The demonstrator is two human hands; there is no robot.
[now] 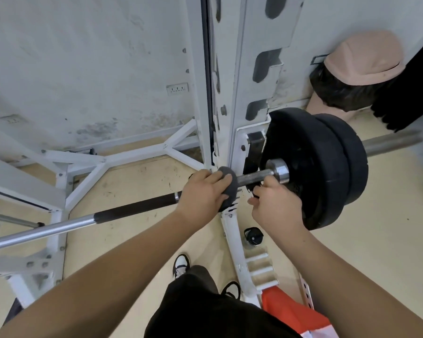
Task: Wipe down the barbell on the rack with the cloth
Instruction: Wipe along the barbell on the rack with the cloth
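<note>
The barbell lies across the white rack, running from lower left to upper right. Two black weight plates sit on its right sleeve. A dark grey cloth is wrapped around the bar just left of the rack upright. My left hand is closed over that cloth and the bar. My right hand grips the bar next to the chrome collar, close to the inner plate. The bar under both hands is hidden.
The rack's white base struts spread over the beige floor at left. A pink bin with a black liner stands by the wall at upper right. A black bottle sits on the floor near the rack foot. My shoes and a red object are below.
</note>
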